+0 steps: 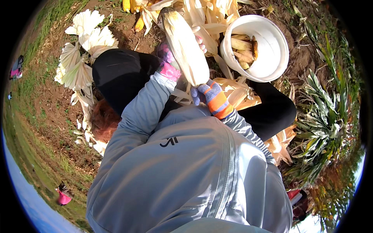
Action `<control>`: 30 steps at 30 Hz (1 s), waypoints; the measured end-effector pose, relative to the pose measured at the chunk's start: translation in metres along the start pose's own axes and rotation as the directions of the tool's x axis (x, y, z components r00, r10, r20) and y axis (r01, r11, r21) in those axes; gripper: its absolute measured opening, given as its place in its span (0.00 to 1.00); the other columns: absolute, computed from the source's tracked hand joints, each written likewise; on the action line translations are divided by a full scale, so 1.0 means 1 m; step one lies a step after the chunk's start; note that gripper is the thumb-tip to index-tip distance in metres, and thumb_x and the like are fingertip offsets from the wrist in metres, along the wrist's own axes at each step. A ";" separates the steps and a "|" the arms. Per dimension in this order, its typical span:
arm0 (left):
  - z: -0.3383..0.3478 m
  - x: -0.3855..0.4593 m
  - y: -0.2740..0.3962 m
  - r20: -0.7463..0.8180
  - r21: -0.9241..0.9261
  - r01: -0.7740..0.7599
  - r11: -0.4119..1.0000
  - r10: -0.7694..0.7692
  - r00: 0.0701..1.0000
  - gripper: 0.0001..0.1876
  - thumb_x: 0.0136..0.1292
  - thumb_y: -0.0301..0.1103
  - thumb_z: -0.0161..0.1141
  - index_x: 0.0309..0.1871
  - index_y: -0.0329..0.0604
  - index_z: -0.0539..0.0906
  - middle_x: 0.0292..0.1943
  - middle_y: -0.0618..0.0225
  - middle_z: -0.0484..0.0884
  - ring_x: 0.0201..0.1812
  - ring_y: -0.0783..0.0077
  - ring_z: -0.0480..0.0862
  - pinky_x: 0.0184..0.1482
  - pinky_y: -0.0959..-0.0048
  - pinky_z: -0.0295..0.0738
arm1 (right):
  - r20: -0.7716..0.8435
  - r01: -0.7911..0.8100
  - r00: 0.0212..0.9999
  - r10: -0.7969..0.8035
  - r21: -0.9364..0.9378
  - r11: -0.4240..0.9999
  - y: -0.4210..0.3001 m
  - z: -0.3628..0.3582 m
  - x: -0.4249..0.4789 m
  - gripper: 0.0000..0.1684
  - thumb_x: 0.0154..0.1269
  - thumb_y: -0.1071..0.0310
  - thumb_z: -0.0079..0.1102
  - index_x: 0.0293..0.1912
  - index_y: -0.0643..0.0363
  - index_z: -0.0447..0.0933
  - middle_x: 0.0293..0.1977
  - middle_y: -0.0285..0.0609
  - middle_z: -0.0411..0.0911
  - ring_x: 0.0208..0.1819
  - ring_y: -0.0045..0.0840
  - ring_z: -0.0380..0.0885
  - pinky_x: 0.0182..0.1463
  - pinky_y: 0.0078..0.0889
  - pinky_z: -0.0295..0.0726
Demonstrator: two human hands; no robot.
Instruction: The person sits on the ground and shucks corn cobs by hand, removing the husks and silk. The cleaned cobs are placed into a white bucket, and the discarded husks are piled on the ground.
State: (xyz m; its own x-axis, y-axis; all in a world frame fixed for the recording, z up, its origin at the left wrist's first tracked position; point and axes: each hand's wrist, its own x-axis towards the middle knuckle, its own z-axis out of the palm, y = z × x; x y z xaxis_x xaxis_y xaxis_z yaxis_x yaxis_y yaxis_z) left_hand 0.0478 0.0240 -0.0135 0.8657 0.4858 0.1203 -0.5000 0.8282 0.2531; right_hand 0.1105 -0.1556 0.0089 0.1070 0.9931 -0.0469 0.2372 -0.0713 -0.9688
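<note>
A large ear of corn [186, 49] in pale dry husk lies at a slant before me, its dark, dried tip pointing away. Wearing a pink patterned glove, my left hand [170, 66] grips it from beneath, and its fingertips show past the right side. My right hand [215, 97], in an orange and blue striped knit glove, holds the near butt end. Loose dry husks [240, 91] lie under and beyond my hands, between my legs.
A white plastic bucket [272, 46] with several small husk-covered pieces stands at the right. Bare yellow ears [140, 24] lie far left of the husk pile. Spread pale husks [77, 64] lie beside my left knee. Green corn leaves [317, 125] are at the right. A distant person [63, 197] appears at left.
</note>
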 end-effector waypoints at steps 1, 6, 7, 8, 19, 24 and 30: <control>0.002 0.001 0.000 0.026 -0.007 0.001 1.000 -0.001 1.000 0.32 0.61 0.54 0.42 0.62 0.40 0.60 0.41 0.61 0.74 0.42 0.61 0.74 0.54 0.59 0.66 | -0.014 -0.010 1.000 0.010 -0.014 1.000 0.000 0.001 0.000 0.04 0.42 0.76 0.54 0.23 0.60 0.70 0.15 0.39 0.70 0.20 0.33 0.71 0.24 0.29 0.71; 0.002 -0.001 0.002 -0.177 0.140 0.080 0.987 -0.055 0.983 0.34 0.62 0.54 0.43 0.64 0.39 0.57 0.47 0.58 0.73 0.48 0.57 0.74 0.56 0.57 0.67 | 0.048 -0.144 0.989 0.137 0.184 0.972 -0.006 0.000 -0.001 0.07 0.54 0.70 0.47 0.24 0.62 0.71 0.16 0.39 0.70 0.18 0.26 0.70 0.24 0.23 0.69; -0.009 -0.004 0.004 -0.025 0.028 0.050 0.998 -0.049 0.998 0.34 0.62 0.54 0.43 0.64 0.40 0.57 0.48 0.57 0.73 0.50 0.56 0.73 0.56 0.56 0.67 | 0.064 -0.151 0.988 0.141 0.182 0.972 -0.008 -0.001 -0.001 0.11 0.58 0.68 0.45 0.25 0.63 0.71 0.17 0.40 0.71 0.17 0.24 0.69 0.24 0.21 0.68; -0.018 -0.008 0.002 -0.069 0.010 0.054 0.999 -0.053 0.996 0.33 0.62 0.53 0.42 0.64 0.40 0.57 0.48 0.56 0.73 0.50 0.56 0.74 0.56 0.56 0.67 | 0.081 -0.158 0.986 0.146 0.179 0.971 -0.010 -0.002 -0.001 0.14 0.62 0.65 0.43 0.26 0.64 0.71 0.17 0.40 0.71 0.17 0.22 0.69 0.23 0.19 0.67; 0.014 -0.008 0.008 -0.373 0.034 0.075 0.997 -0.057 0.926 0.31 0.64 0.57 0.40 0.61 0.43 0.63 0.53 0.54 0.72 0.53 0.57 0.73 0.57 0.56 0.66 | 0.355 -0.580 0.791 0.498 0.693 0.427 -0.008 -0.034 0.007 0.10 0.50 0.65 0.52 0.18 0.54 0.66 0.15 0.32 0.62 0.16 0.20 0.60 0.19 0.20 0.59; 0.051 -0.010 -0.001 -0.424 0.125 0.105 0.987 -0.043 0.905 0.31 0.63 0.60 0.40 0.60 0.45 0.65 0.53 0.64 0.73 0.51 0.66 0.74 0.55 0.65 0.69 | 0.722 -0.722 0.689 -0.061 0.675 -0.154 -0.012 -0.036 0.008 0.14 0.54 0.65 0.53 0.39 0.62 0.68 0.17 0.31 0.63 0.13 0.15 0.57 0.17 0.19 0.56; 0.049 -0.012 -0.004 -0.451 0.073 0.072 0.995 -0.031 0.892 0.31 0.62 0.59 0.44 0.60 0.46 0.65 0.54 0.64 0.72 0.53 0.65 0.74 0.56 0.63 0.69 | 0.474 -0.332 0.849 0.232 0.137 0.933 0.035 -0.096 0.009 0.27 0.64 0.53 0.48 0.53 0.66 0.65 0.39 0.44 0.75 0.37 0.30 0.77 0.43 0.29 0.77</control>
State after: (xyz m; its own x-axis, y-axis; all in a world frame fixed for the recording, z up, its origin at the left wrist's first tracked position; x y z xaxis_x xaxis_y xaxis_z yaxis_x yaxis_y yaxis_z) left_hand 0.0402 0.0013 0.0313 0.7775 0.5334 -0.3332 -0.4337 0.8384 0.3302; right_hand 0.2120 -0.1583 -0.0016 -0.3120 0.8707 -0.3802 0.0537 -0.3834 -0.9220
